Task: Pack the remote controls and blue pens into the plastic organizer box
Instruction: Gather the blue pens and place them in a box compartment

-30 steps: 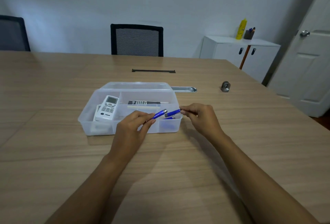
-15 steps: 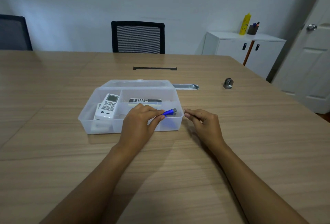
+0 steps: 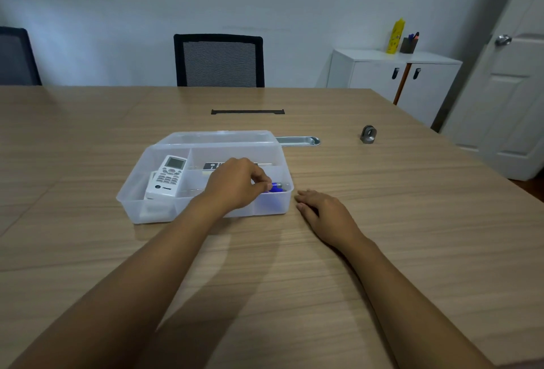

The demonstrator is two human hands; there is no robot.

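A clear plastic organizer box sits on the wooden table with its lid open behind it. A white remote control leans in the box's left compartment. A dark slim remote lies in the back compartment, partly hidden by my left hand. My left hand is inside the front right compartment, fingers pinched on a blue pen whose end shows by the box's right wall. My right hand rests flat on the table just right of the box, holding nothing.
A small grey metal object stands on the table at the back right. A metal cable slot and a black slot are set into the tabletop behind the box. A black chair faces the far edge; a white cabinet stands at right.
My left hand has lowered the blue pen into the box's front right compartment. My right hand let go of its pen and drew back to rest flat on the table.
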